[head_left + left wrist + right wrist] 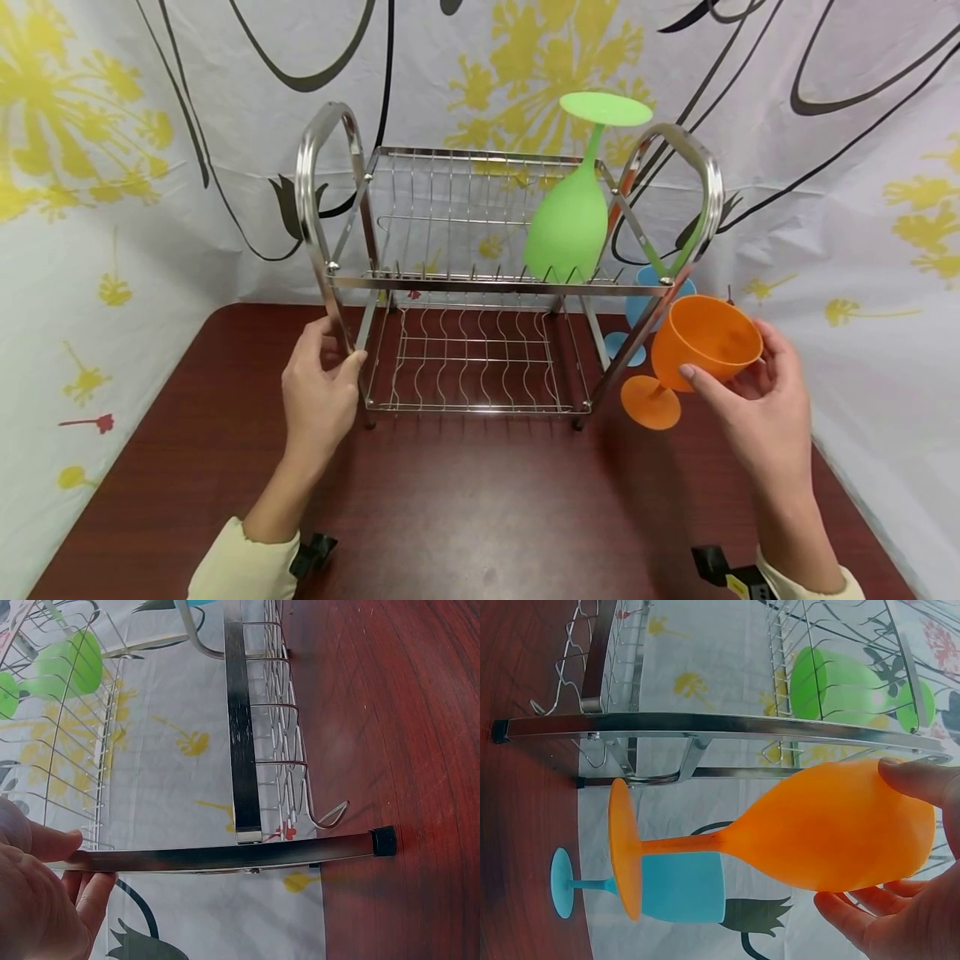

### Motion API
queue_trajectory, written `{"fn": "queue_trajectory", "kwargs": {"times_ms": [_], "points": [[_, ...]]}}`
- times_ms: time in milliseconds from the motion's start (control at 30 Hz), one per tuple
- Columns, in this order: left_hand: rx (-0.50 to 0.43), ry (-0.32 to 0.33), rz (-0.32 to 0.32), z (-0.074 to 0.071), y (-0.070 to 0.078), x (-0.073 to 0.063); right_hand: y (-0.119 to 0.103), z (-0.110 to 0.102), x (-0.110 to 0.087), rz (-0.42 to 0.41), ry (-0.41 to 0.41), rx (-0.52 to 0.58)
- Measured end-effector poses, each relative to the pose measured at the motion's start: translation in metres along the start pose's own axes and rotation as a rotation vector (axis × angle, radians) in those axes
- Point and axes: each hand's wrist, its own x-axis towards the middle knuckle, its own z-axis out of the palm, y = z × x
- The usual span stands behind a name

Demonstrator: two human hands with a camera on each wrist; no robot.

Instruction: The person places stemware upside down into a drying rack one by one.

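A two-tier metal dish rack (pixel 480 287) stands on the table. My left hand (pixel 322 387) pinches its left front leg between thumb and fingers, also seen in the left wrist view, where the hand (pixel 49 889) is at the lower left. On the right, my right hand (pixel 765 408) holds an orange goblet (pixel 701 342) by its bowl, upright beside the rack's right leg. In the right wrist view, fingers and thumb wrap the orange bowl (pixel 832 825). A green goblet (pixel 570 217) sits upside down on the upper tier, at its right end.
Behind the orange goblet, a blue goblet (pixel 626 348) stands on the table, partly hidden. The dark red wooden table (pixel 480 500) ends against a patterned white cloth (pixel 150 250) at the back and sides. The rack's lower tier (pixel 472 362) has wavy wires.
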Motion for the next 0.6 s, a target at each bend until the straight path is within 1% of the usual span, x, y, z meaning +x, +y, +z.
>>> {"fn": "queue_trajectory", "kwargs": {"times_ms": [67, 200, 467, 533, 600], "points": [[0.000, 0.001, -0.001, 0.000, 0.000, 0.000, 0.000, 0.000, -0.001, 0.004, -0.004, -0.007], [0.002, 0.004, -0.001, 0.001, 0.000, 0.000, -0.001, 0.000, -0.004, 0.005, -0.006, 0.030], [-0.012, -0.003, -0.008, 0.001, -0.001, -0.001, -0.006, 0.001, -0.010, -0.016, 0.007, 0.234], [-0.014, -0.002, -0.007, 0.001, 0.000, -0.001, -0.007, 0.001, -0.011, -0.024, 0.005, 0.262], [-0.015, 0.000, -0.007, 0.001, 0.000, -0.001, -0.008, 0.001, -0.011, -0.034, -0.001, 0.263]]}}
